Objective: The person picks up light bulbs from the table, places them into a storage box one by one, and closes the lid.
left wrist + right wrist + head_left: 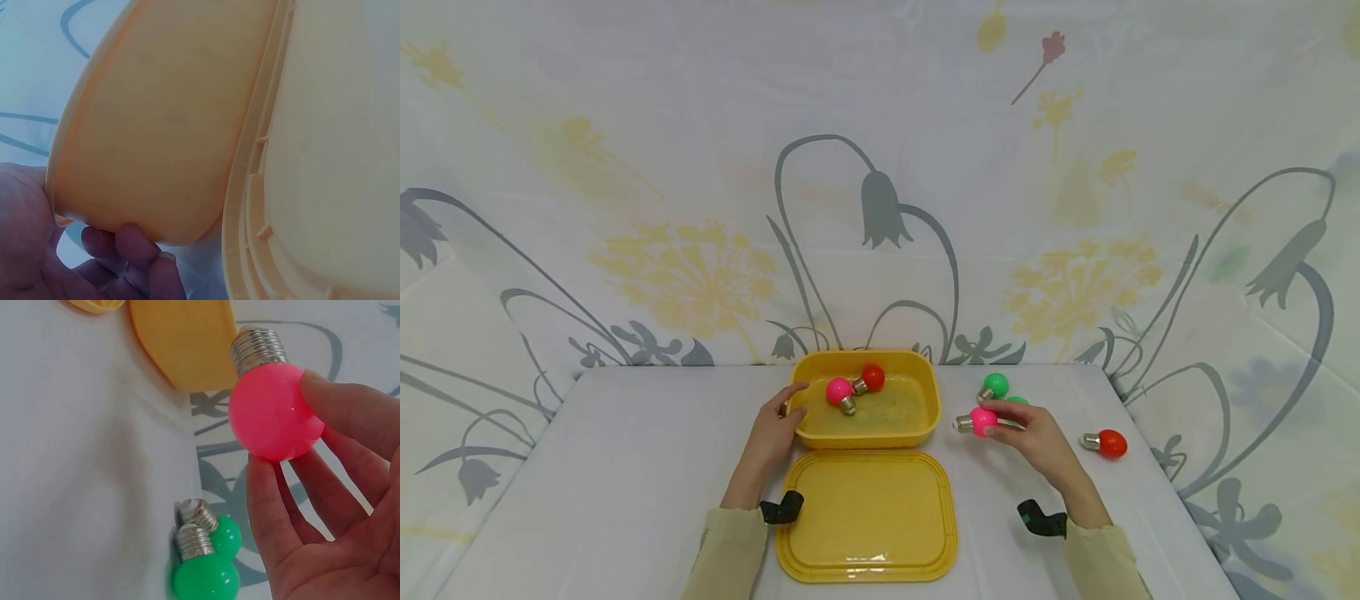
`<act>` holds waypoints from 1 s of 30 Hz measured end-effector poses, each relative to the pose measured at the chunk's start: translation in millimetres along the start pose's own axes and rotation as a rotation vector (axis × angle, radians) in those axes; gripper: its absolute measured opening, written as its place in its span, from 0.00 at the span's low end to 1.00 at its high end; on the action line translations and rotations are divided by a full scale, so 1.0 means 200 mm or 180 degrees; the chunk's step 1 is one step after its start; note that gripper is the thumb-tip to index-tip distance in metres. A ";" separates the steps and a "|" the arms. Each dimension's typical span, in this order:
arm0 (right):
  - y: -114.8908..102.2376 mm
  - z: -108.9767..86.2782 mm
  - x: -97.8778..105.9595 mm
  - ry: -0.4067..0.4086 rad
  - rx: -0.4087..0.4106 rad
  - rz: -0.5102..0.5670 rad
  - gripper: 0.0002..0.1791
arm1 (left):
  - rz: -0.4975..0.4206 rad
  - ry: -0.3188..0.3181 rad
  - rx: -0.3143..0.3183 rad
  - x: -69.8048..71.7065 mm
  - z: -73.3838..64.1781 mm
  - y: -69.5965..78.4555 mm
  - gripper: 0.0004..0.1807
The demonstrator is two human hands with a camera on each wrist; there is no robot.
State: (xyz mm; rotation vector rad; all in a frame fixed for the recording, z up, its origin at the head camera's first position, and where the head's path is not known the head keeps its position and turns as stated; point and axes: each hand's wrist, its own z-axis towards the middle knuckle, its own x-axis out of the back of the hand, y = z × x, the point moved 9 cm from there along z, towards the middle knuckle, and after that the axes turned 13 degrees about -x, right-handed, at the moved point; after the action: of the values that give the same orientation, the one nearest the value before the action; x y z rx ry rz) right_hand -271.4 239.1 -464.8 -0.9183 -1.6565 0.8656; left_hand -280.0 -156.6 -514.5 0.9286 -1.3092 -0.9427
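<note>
A pink light bulb [275, 412] is pinched between the thumb and fingertips of my right hand [1033, 437], its metal screw base pointing left in the head view. My left hand [773, 427] grips the left side of a yellow plastic box [917, 425]; curled fingers [134, 247] lie against its outer wall in the left wrist view. Inside the box lie another pink bulb [838, 390] and a red bulb [873, 377], touching or nearly so. Two green bulbs rest by my right hand, one green bulb [996, 385] behind it and another green bulb [1018, 400] partly hidden by it.
Directly in front of the box lies a flat yellow lid [868, 517]. A second red bulb [1111, 444] sits on the white tablecloth [647, 467] to the right of my right hand. Behind the table hangs a flower-printed cloth [715, 167].
</note>
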 end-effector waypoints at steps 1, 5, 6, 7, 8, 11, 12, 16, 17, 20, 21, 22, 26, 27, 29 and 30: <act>-0.01 0.00 0.00 -0.0006 0.0026 0.0005 0.25 | 0.0001 0.0001 0.0007 0.00 0.00 0.00 0.24; -0.03 0.01 -0.01 -0.0021 0.0108 -0.0005 0.24 | 0.0023 0.0004 0.0000 0.00 0.00 0.00 0.24; -0.03 0.01 -0.02 -0.0030 0.0108 -0.0005 0.24 | 0.0032 -0.0001 -0.0001 0.00 0.00 0.00 0.24; -0.03 0.02 -0.02 -0.0040 0.0106 -0.0002 0.24 | 0.0039 -0.0007 0.0000 0.00 0.00 0.00 0.24; -0.04 0.02 -0.02 -0.0049 0.0094 0.0003 0.24 | 0.0047 -0.0011 -0.0006 0.00 0.00 0.00 0.24; -0.05 0.02 -0.03 -0.0070 0.0029 -0.0004 0.24 | 0.0053 -0.0026 -0.0006 0.00 0.01 0.00 0.24; -0.05 0.03 -0.03 -0.0073 0.0019 -0.0016 0.23 | 0.0056 -0.0028 -0.0009 0.00 0.01 0.00 0.24; -0.06 0.04 -0.05 -0.0091 -0.0005 -0.0046 0.23 | 0.0036 -0.0033 -0.0006 0.00 0.01 0.00 0.24; -0.07 0.04 -0.05 -0.0095 -0.0001 -0.0052 0.23 | 0.0030 -0.0033 -0.0003 0.00 0.01 0.00 0.24; -0.08 0.05 -0.07 -0.0118 0.0014 -0.0043 0.22 | 0.0018 -0.0028 0.0011 0.00 0.00 0.00 0.24; -0.09 0.06 -0.07 -0.0128 0.0027 -0.0036 0.22 | 0.0021 -0.0028 0.0013 0.00 0.00 0.00 0.24; -0.09 0.06 -0.08 -0.0137 0.0037 -0.0033 0.22 | 0.0019 -0.0023 0.0014 0.00 0.01 0.00 0.24; -0.12 0.07 -0.10 -0.0177 0.0100 -0.0020 0.22 | 0.0014 -0.0014 -0.0008 0.00 0.01 0.00 0.24; -0.12 0.07 -0.10 -0.0196 0.0124 -0.0011 0.22 | 0.0011 -0.0008 -0.0021 0.00 0.01 0.00 0.24; -0.14 0.07 -0.11 -0.0238 0.0168 0.0026 0.23 | -0.0002 0.0006 -0.0046 0.00 0.01 0.00 0.24; -0.14 0.07 -0.12 -0.0262 0.0188 0.0058 0.23 | -0.0008 0.0011 -0.0063 0.00 0.01 0.00 0.24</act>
State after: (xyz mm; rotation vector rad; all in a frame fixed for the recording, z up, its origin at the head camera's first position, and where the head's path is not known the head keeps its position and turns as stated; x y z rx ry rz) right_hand -285.4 203.0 -453.0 -0.8683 -1.6859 0.9711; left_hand -281.3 -157.3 -514.5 0.9163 -1.2938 -0.9540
